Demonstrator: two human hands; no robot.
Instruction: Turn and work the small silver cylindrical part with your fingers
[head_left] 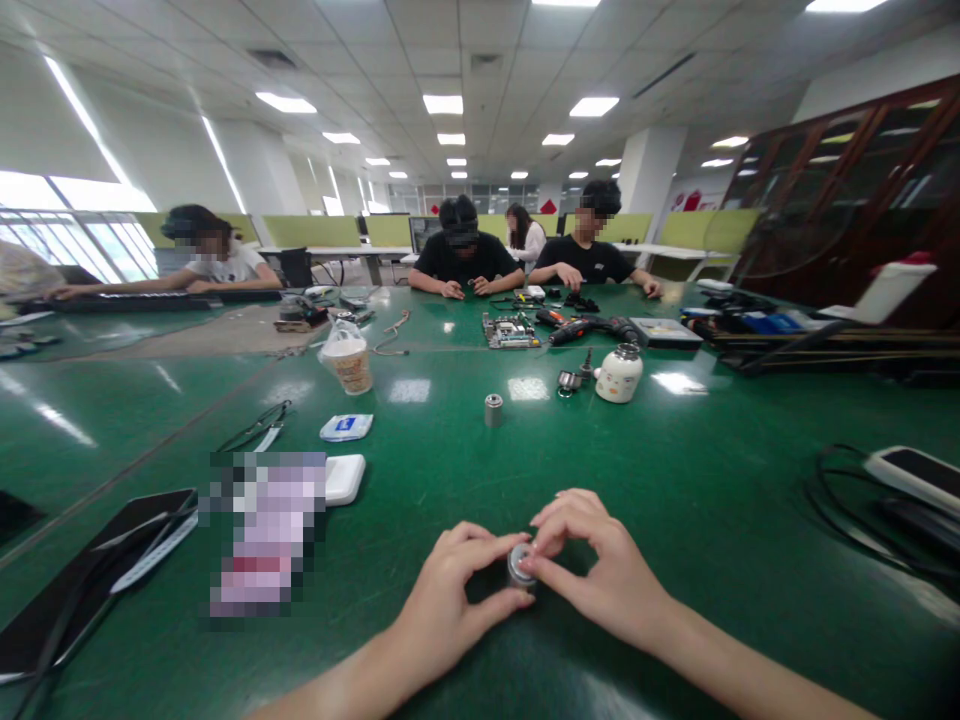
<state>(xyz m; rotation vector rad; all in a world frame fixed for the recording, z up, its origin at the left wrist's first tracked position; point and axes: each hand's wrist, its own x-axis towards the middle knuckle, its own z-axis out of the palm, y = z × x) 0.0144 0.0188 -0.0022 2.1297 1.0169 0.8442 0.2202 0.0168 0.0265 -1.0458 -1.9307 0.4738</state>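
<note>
Both my hands are on a small metal cylinder (520, 574), close in front of me at the green table (420, 480).
My left hand (452, 585) grips its sides between thumb and finger, and my right hand (604, 552) pinches at its top; I can't tell whether that pinch holds a loose piece. If my left grip slackened while the right pushed sideways, the cylinder could slip or tip. The packet (346, 428) has a blue label and the cup (349, 366) some print, both too small to read.
</note>
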